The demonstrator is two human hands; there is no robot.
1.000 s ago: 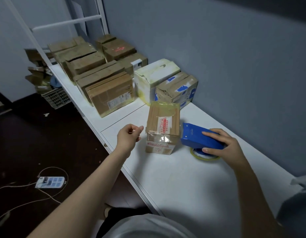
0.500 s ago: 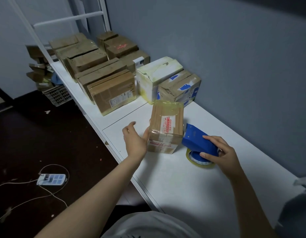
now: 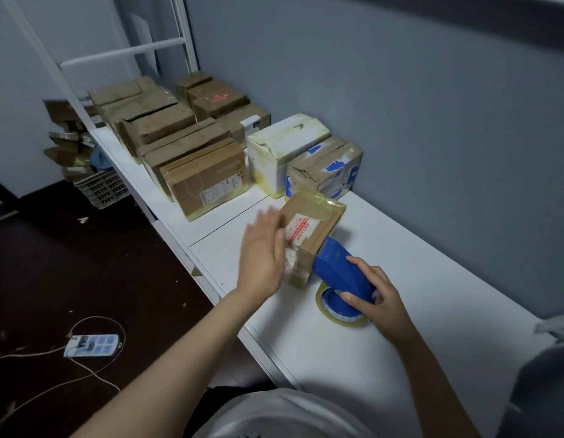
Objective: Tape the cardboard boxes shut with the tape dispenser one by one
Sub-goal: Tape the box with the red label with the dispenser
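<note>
A small brown cardboard box (image 3: 309,229) with a red-and-white label and glossy tape over its top stands on the white table (image 3: 416,263). My left hand (image 3: 262,248) lies flat against the box's left side, fingers straight and blurred. My right hand (image 3: 374,297) grips the blue tape dispenser (image 3: 339,271), whose nose touches the box's right lower side. The dispenser's yellowish tape roll (image 3: 340,317) rests on the table under my fingers.
Several brown boxes (image 3: 208,175) are lined up along the table's far left. A white-yellow box (image 3: 284,150) and a blue-marked box (image 3: 325,169) stand against the grey wall. A power strip (image 3: 92,345) with cables lies on the dark floor at left.
My left hand opened from a loose fist and moved onto the box's left side. The box turned and slid slightly right. The dispenser's nose came up against the box.
</note>
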